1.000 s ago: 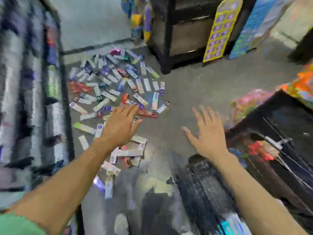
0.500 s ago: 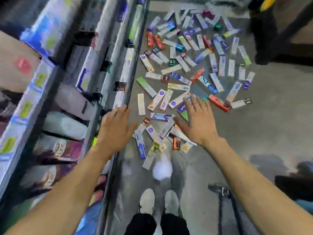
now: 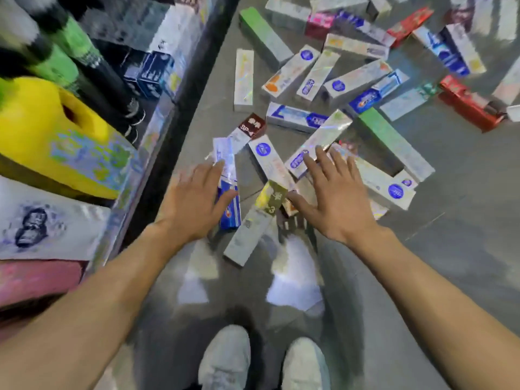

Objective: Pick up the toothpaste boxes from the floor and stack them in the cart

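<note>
Now both hands spread flat, palms down, over boxes (image 3: 318, 88) scattered on floor (image 3: 450, 235): left hand (image 3: 194, 204) beside blue box (image 3: 229, 202), right hand (image 3: 337, 201) just above pile. Contact unclear.

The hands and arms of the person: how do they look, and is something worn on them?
Both forearms are bare up to the picture's lower edge; no sleeve shows. The left hand and the right hand wear no gloves, and I see no rings, watch or bracelet on the wrists. Motion blur softens the fingertips, so small marks cannot be told.
</note>
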`<control>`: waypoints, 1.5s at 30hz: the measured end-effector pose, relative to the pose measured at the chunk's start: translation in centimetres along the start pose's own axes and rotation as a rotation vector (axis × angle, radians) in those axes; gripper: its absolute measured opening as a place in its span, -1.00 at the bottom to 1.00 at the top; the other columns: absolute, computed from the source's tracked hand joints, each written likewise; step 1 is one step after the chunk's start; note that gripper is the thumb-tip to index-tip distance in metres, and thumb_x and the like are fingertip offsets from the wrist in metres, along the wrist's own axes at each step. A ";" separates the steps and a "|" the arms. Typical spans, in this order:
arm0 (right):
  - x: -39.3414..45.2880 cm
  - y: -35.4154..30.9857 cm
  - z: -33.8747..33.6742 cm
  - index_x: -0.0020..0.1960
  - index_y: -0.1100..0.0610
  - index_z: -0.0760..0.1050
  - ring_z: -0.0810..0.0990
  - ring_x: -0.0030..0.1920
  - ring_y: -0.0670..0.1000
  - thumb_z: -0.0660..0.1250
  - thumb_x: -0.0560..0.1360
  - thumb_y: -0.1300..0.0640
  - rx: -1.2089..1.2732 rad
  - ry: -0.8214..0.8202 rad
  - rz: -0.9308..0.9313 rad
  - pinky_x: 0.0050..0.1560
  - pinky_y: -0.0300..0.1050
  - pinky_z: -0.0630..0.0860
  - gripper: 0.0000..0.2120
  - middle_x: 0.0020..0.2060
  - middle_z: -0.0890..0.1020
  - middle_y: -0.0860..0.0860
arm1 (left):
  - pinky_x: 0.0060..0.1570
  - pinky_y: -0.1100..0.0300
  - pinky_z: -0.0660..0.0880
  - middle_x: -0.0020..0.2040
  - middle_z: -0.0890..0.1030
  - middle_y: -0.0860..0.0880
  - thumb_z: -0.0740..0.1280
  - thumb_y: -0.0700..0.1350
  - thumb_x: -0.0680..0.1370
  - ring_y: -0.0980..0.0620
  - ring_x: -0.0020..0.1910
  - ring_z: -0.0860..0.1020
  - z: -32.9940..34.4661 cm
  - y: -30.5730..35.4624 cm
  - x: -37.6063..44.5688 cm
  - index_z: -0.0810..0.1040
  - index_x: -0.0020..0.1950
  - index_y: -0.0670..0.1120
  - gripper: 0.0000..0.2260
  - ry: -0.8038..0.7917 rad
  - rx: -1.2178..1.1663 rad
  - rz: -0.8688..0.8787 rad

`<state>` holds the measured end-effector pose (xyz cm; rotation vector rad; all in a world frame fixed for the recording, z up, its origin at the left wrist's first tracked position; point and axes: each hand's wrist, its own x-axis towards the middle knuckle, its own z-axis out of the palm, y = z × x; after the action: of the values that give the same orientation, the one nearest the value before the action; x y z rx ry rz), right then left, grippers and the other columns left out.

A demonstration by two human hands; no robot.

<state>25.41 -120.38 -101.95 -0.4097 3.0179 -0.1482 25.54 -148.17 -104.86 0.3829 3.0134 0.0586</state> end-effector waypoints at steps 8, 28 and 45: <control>0.0 -0.4 7.8 0.57 0.12 0.26 0.19 0.57 0.22 -0.05 0.52 -0.39 -0.019 0.013 -0.043 0.56 0.23 0.05 -0.19 0.55 0.28 0.16 | 0.27 -0.11 0.43 0.43 0.47 -0.12 -0.02 0.31 0.61 -0.20 0.32 0.47 7.7 -1.9 -0.3 0.28 0.54 -0.09 -0.35 -0.003 -0.149 -0.088; -3.2 -7.2 13.9 0.22 0.02 0.39 0.61 -0.04 -0.08 0.43 0.50 -0.14 1.147 0.003 0.643 0.04 -0.05 0.57 -0.58 0.09 0.58 0.03 | 0.03 0.13 0.52 0.20 0.61 0.06 0.20 0.23 0.64 0.09 0.05 0.59 8.6 0.8 0.5 0.36 0.40 0.05 -0.59 -0.096 -0.953 -0.534; -0.7 -6.7 11.3 0.37 -0.08 0.39 0.70 0.05 0.03 0.33 0.62 0.11 1.624 -0.018 0.668 0.11 0.11 0.64 -0.65 0.15 0.66 0.00 | -0.06 0.19 0.64 0.22 0.64 -0.09 0.29 -0.07 0.67 0.02 0.04 0.68 7.0 2.9 0.7 0.34 0.51 0.04 -0.59 0.061 -1.516 -0.628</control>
<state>28.96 -127.54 -112.34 0.6795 1.8301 -2.0715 26.32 -145.03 -111.77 -0.6714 2.0668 1.9863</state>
